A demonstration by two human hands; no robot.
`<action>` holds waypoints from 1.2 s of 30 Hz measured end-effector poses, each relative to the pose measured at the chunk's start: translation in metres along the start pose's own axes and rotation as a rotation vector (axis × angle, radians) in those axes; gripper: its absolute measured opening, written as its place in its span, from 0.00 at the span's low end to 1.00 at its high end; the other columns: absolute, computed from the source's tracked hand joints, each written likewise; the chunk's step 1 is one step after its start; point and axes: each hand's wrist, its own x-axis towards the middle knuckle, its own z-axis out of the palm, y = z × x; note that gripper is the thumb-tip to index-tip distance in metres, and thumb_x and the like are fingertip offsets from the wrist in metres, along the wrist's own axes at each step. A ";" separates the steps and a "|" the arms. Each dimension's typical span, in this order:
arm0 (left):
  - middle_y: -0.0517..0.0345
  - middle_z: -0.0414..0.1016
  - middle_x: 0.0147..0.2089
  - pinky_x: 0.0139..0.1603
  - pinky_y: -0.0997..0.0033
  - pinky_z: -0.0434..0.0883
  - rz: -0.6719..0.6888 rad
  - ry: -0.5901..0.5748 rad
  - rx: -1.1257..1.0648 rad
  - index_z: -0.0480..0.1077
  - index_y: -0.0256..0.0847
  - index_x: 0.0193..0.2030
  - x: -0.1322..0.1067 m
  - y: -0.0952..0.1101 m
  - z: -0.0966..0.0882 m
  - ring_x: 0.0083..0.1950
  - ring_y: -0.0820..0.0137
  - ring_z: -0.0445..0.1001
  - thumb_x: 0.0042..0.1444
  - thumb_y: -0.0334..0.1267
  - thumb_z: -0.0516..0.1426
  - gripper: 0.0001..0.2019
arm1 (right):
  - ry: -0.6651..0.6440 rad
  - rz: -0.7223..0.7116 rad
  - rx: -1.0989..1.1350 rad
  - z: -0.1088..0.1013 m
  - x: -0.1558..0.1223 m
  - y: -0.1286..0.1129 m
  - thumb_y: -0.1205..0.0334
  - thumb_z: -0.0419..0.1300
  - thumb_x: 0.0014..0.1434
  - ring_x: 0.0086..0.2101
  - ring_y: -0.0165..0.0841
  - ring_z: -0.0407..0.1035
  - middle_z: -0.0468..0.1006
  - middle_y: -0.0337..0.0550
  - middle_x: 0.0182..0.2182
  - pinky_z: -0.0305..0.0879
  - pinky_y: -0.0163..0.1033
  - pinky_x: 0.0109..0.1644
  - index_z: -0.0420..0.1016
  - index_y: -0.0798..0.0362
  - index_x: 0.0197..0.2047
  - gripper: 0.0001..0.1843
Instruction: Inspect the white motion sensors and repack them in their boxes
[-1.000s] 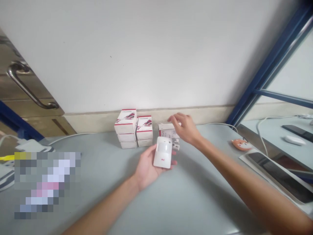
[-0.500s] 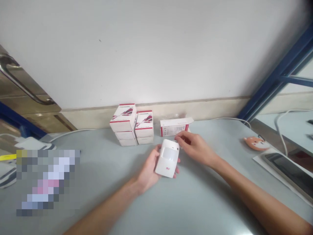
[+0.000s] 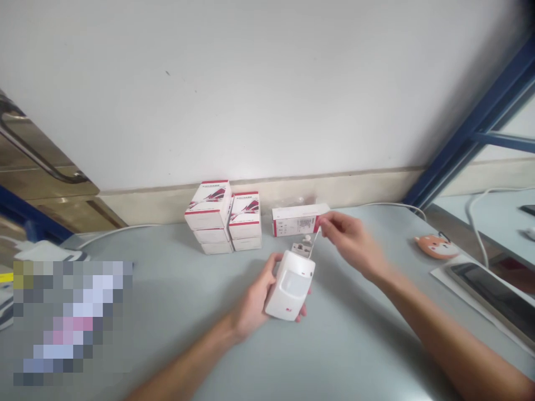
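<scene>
My left hand [image 3: 256,301] is wrapped round a white motion-sensor unit [image 3: 291,285] with a small red logo, held just above the grey table [image 3: 343,345]. My right hand [image 3: 349,240] is pinched on a thin white pin-like piece [image 3: 314,244] whose lower end touches the top right of the unit. A small white bracket part [image 3: 301,247] lies on the table just behind the unit. A white and red carton [image 3: 297,219] lies on its side behind my right hand.
Two stacks of white and red boxes [image 3: 223,217] stand against the wall. An orange fox-shaped item [image 3: 434,246] and a dark tablet [image 3: 493,292] lie at the right. White cables run along the back edge. A blurred patch covers the left.
My right hand drew back from the carton, came to the unit's top, then lifted up and right with the thin white piece. My left hand moved the unit slightly right and nearer.
</scene>
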 end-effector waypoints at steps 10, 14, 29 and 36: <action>0.47 0.83 0.47 0.42 0.59 0.75 -0.108 -0.053 0.088 0.59 0.51 0.65 -0.004 0.005 -0.005 0.38 0.58 0.84 0.69 0.51 0.50 0.21 | 0.328 0.031 0.303 -0.047 0.030 0.023 0.48 0.66 0.60 0.25 0.27 0.58 0.69 0.36 0.27 0.54 0.36 0.28 0.78 0.51 0.38 0.15; 0.48 0.83 0.45 0.42 0.59 0.75 -0.135 -0.027 0.119 0.59 0.50 0.65 -0.005 0.011 -0.002 0.37 0.58 0.84 0.69 0.51 0.49 0.21 | 0.331 0.012 0.319 -0.053 0.034 0.028 0.48 0.67 0.59 0.24 0.26 0.56 0.68 0.36 0.26 0.52 0.35 0.26 0.78 0.52 0.36 0.15; 0.49 0.80 0.38 0.33 0.65 0.71 -0.100 -0.051 0.139 0.65 0.42 0.49 -0.004 0.018 0.001 0.29 0.63 0.79 0.68 0.46 0.43 0.15 | 0.358 0.120 0.253 -0.077 0.036 0.036 0.50 0.67 0.64 0.28 0.27 0.60 0.73 0.39 0.32 0.61 0.37 0.34 0.80 0.54 0.38 0.14; 0.51 0.79 0.38 0.34 0.64 0.71 -0.076 -0.124 0.103 0.66 0.43 0.52 -0.001 0.012 -0.004 0.29 0.62 0.79 0.66 0.47 0.46 0.16 | 0.407 0.191 0.229 -0.089 0.038 0.039 0.52 0.67 0.66 0.30 0.26 0.61 0.71 0.38 0.30 0.63 0.36 0.37 0.79 0.55 0.38 0.14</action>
